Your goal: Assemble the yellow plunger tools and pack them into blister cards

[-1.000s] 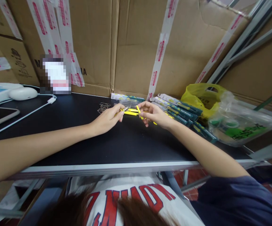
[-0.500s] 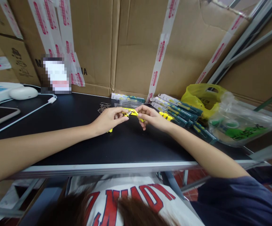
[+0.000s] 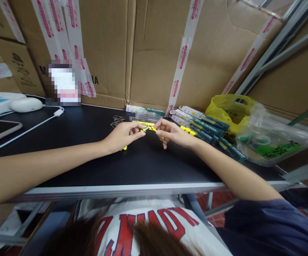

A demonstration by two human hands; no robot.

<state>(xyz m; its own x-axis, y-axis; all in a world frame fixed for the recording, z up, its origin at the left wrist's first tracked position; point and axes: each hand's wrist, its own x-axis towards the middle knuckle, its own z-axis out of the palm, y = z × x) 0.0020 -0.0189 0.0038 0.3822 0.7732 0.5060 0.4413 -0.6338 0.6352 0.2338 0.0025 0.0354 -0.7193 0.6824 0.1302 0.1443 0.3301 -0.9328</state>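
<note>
Yellow-and-metal piece [image 3: 145, 129] pinched in our left hand [image 3: 120, 136], just beside the slim yellow piece [image 3: 153, 128] we grip in our right hand [image 3: 174, 133], over black counter [image 3: 143, 165], wire pieces [image 3: 118, 121] and boxes [image 3: 207, 121] beyond.

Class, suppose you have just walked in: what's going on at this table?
A person is handling small parts over a black table. The left hand pinches a yellow and metal piece, and the right hand holds a thin yellow piece close by. Whether the two pieces touch is too small to tell. Bent metal wires lie beyond the left hand, and narrow boxes lie beyond the right.
</note>
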